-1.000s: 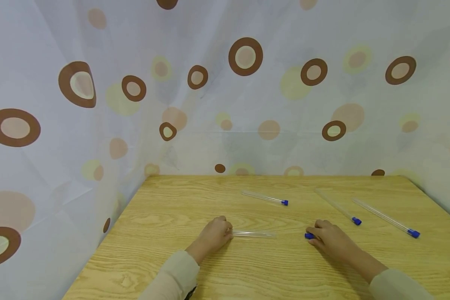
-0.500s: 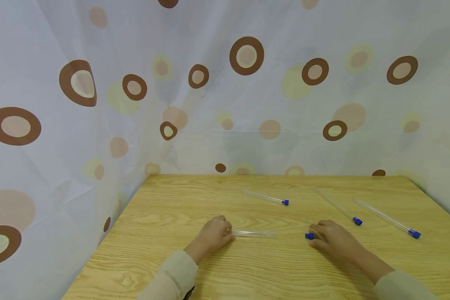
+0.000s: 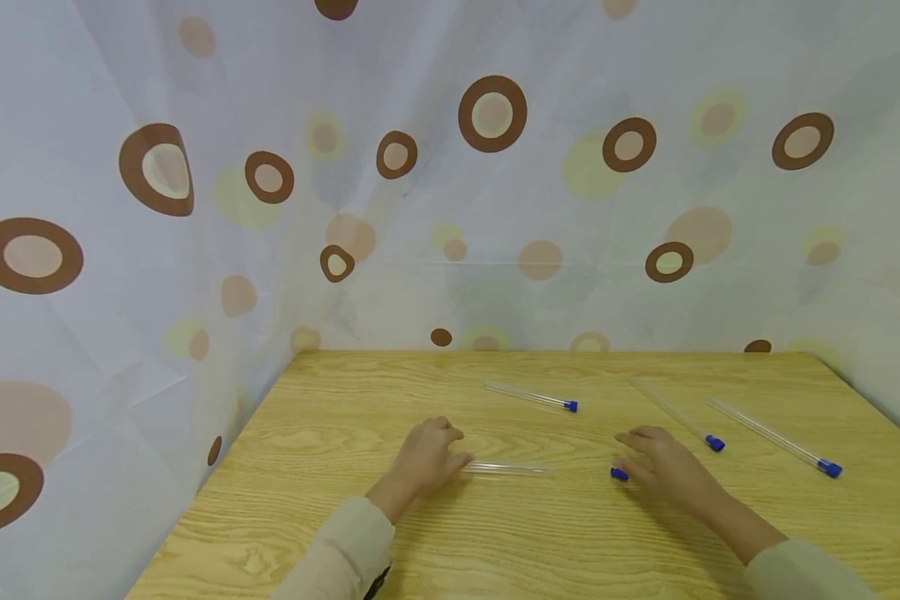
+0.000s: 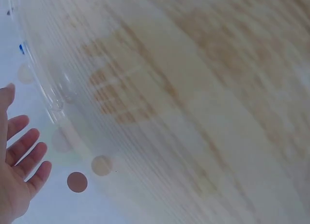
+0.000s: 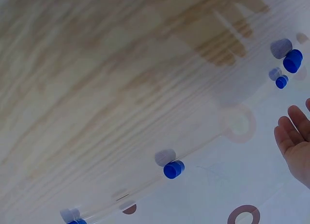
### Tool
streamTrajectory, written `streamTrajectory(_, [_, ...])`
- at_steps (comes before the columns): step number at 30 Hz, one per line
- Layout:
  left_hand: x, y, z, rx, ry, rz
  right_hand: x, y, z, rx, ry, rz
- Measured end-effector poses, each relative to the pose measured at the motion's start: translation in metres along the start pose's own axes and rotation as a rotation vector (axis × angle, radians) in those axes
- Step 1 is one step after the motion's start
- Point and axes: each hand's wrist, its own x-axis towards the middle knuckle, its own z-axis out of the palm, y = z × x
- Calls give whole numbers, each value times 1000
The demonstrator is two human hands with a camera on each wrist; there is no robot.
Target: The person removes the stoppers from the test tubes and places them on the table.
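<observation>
A clear uncapped tube (image 3: 506, 468) lies crosswise on the wooden table (image 3: 307, 500). By its left end is my left hand (image 3: 422, 458), thumb and fingers parted; in the left wrist view those fingers are spread, with the clear tube (image 4: 41, 81) apart from them. To the tube's right, a loose blue cap (image 3: 618, 474) sits on the table. My right hand (image 3: 666, 468) hovers just beside this cap with its fingers loosely extended and nothing held. The blue cap (image 5: 292, 61) stands apart from the fingertips in the right wrist view.
Three clear tubes with blue caps lie farther back: one tube (image 3: 532, 397) behind the middle, another tube (image 3: 671, 410) beyond my right hand, and a third tube (image 3: 772, 437) at the right. A patterned curtain (image 3: 420, 208) hangs along the table's back and sides.
My left hand has let go of the tube's left end, and its fingers have lifted and parted. My right hand has released the blue cap, leaving it on the table.
</observation>
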Motion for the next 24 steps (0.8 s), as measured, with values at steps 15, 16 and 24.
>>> streamTrajectory(15, [10, 6, -6, 5, 125, 70, 12, -12, 5, 15, 68, 11])
streamTrajectory(16, [10, 6, -6, 10, 125, 74, 13, -14, 5, 13, 68, 12])
streamTrajectory(24, [8, 7, -9, 43, 140, 77, 15, -20, 1, 62, 25, 56])
